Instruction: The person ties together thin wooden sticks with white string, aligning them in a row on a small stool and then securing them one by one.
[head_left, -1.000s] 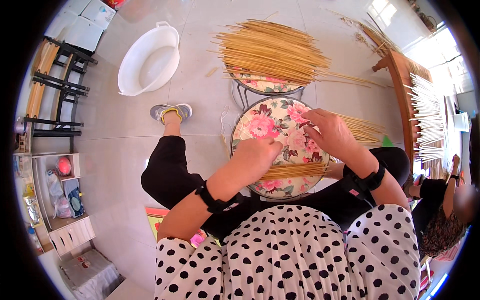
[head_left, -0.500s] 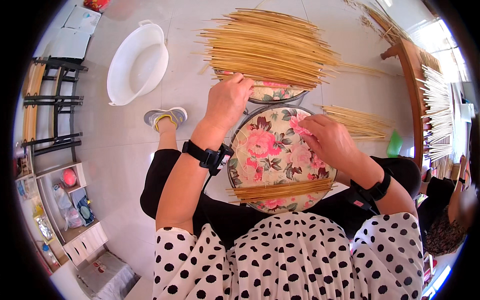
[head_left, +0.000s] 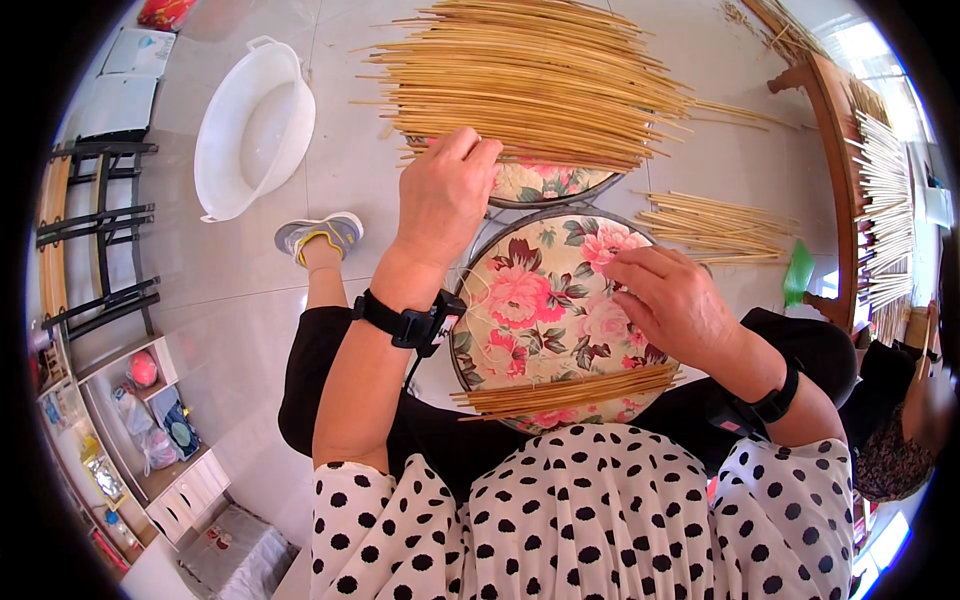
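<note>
The large pile of sticks (head_left: 520, 90) is spread on the far stool (head_left: 540, 188). The near stool (head_left: 550, 345) is crossed by a small row of sticks (head_left: 575, 392). The left hand (head_left: 445, 205) is curled at the pile's near edge; its hold cannot be told. The right hand (head_left: 675, 305) is half open, nothing seen held. Sticks are best drawn singly, clear of the string (head_left: 484, 335).

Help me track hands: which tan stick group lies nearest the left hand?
The large pile on the far floral stool, beside the left hand; the near-stool bunch and right-side bunch lie farther.
</note>
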